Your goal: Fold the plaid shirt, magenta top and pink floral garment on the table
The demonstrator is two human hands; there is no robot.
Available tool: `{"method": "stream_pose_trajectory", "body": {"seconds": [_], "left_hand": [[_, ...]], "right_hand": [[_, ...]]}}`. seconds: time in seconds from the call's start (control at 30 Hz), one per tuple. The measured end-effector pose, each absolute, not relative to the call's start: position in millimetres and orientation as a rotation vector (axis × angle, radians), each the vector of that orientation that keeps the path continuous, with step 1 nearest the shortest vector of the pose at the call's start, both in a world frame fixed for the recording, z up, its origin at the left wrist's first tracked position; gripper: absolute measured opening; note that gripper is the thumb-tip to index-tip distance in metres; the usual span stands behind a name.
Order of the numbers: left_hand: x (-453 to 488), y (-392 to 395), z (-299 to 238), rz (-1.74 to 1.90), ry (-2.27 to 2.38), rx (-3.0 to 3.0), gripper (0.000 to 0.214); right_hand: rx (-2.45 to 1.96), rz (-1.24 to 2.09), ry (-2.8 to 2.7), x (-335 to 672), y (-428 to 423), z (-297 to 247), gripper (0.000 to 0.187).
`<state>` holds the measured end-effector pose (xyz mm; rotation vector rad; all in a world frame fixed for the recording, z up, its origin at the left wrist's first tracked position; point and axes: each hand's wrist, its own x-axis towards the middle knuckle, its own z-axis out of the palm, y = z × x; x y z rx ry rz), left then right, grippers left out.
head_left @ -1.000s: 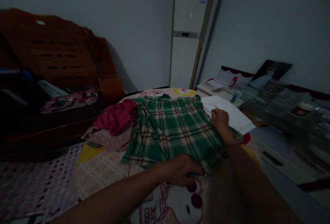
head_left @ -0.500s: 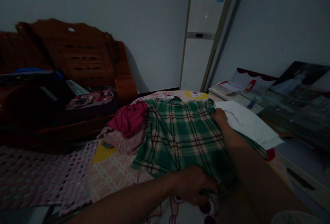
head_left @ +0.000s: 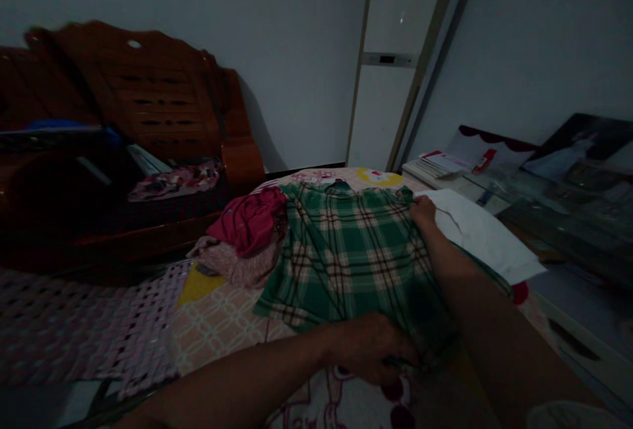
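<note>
A green plaid shirt (head_left: 351, 244) lies spread over the patterned cloth (head_left: 222, 320) in front of me. My left hand (head_left: 373, 348) is closed on the shirt's near edge, with a bit of the fabric showing between the fingers. At the shirt's far right corner, my right hand (head_left: 424, 210) pinches the fabric. White folded cloth or paper (head_left: 487, 241) lies just right of that hand; I cannot tell which. Touching the shirt's left side is a pile with a crimson garment (head_left: 252, 218) on top of a pinkish knit one (head_left: 237, 265).
A wooden bench (head_left: 148, 106) stands at the left, with a floral cloth (head_left: 178, 182) on its seat. Near it is a woven pink seat (head_left: 99, 330). A tall white cabinet-like unit (head_left: 383, 106) stands by the wall. A glass-topped table (head_left: 544, 205) with papers is on the right.
The camera view has shifted slightly. Both hands keep their hold on the shirt, which lies almost the same as before.
</note>
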<state>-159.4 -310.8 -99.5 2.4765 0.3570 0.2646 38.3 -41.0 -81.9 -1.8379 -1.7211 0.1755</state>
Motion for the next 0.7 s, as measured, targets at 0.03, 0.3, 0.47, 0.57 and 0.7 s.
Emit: {"method": "stream_pose_trajectory", "body": {"seconds": [0.03,0.3,0.47,0.57,0.7], "left_hand": [[-159.1,-310.6,-100.0,0.260,0.355,2.477,0.033],[-158.0,-309.7,-99.5,0.240,0.401,2.506,0.038],[-158.0,-308.2,-102.7,0.276,0.372,2.484,0.038],[-161.1,-307.5,-101.3,0.319,0.381,2.404,0.036],[-178.2,-297.3,-89.5,0.505,0.581,2.378,0.020]], "right_hand": [[-1.894,0.165,-1.793,34.8,-45.8,-82.6,0.029],[-1.952,0.056,-2.124,7.5,-97.7,-82.7,0.046],[-1.463,0.186,-2.449,-1.7,-147.1,-111.8,0.040],[-1.253,0.120,-2.511,-2.5,-172.0,-138.7,0.044],[-1.215,-0.051,-2.523,-1.7,-182.8,-158.9,0.048]]}}
